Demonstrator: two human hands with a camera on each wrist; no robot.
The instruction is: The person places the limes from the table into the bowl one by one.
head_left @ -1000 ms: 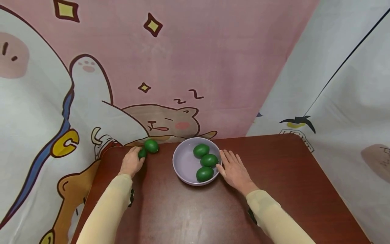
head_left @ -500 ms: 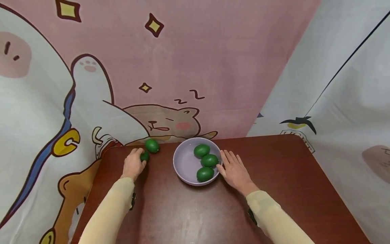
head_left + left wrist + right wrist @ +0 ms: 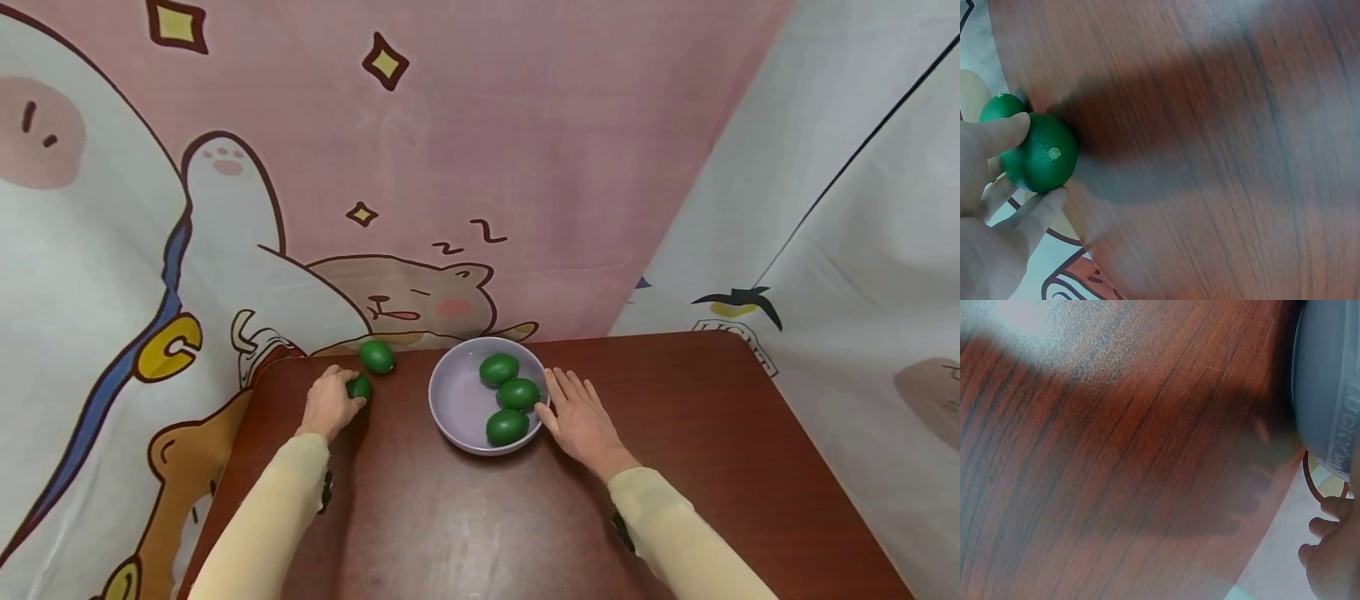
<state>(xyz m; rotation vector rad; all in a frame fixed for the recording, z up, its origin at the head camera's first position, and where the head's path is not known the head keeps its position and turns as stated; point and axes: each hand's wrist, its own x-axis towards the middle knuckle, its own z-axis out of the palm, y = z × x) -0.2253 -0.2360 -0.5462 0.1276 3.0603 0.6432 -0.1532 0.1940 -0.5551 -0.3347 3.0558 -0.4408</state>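
Note:
In the head view my left hand (image 3: 330, 403) is at the table's back left. Its thumb and fingers pinch a green lime (image 3: 359, 387), whose stem end shows in the left wrist view (image 3: 1044, 153). Close behind that one lies another lime (image 3: 377, 357). A round lilac bowl (image 3: 457, 408) stands to the right. Inside, along its right side, are three limes (image 3: 507, 427). My right hand (image 3: 581, 425) lies at the bowl's right rim with fingers straight, the thumb touching the rim. In the right wrist view, part of the hand (image 3: 1332, 550) appears beside the bowl's outer wall (image 3: 1325, 387).
The dark reddish-brown table (image 3: 420, 525) has its back edge just behind the bowl and the loose lime. A pink and white cartoon cloth (image 3: 570, 167) hangs behind it and continues along both sides.
My left hand has shifted slightly right and nearer with the pinched lime, which shows more between the fingers. The right hand and bowl stay together, nearly still.

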